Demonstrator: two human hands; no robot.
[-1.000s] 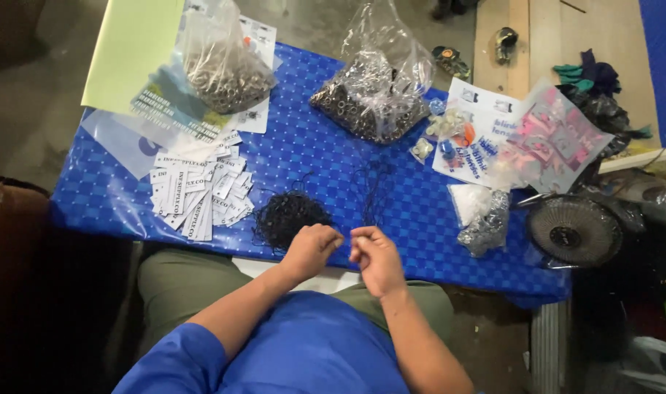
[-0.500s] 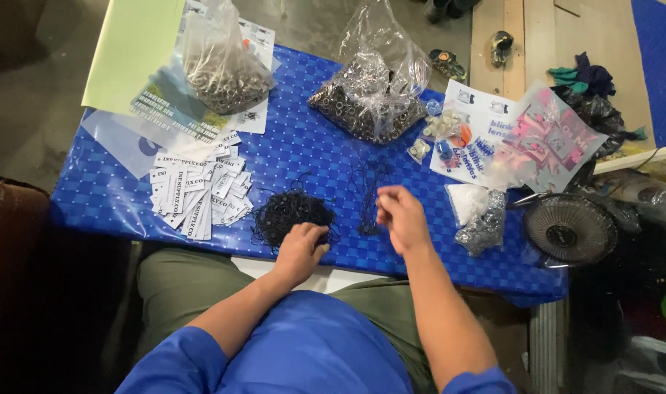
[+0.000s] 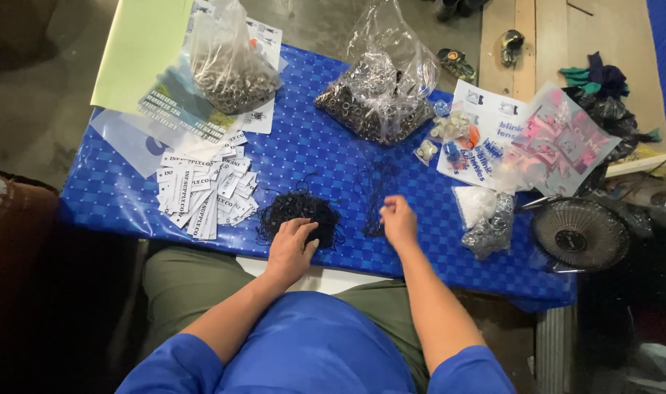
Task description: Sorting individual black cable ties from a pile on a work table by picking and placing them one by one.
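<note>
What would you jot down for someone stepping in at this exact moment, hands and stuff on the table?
Left hand: resting on the black cord pile, fingers curled; grip unclear.
Right hand: on the thin row of black cords laid out beside the pile; pinch unclear.
White paper tags lie spread left of the pile. Two clear bags of metal rings sit at the far edge of the blue table.
Done: a few cords separated. Left: most of the pile.

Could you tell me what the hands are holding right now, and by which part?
The left hand rests on the black cord pile; the right hand touches the thin black strands. A firm grip cannot be told.
</note>
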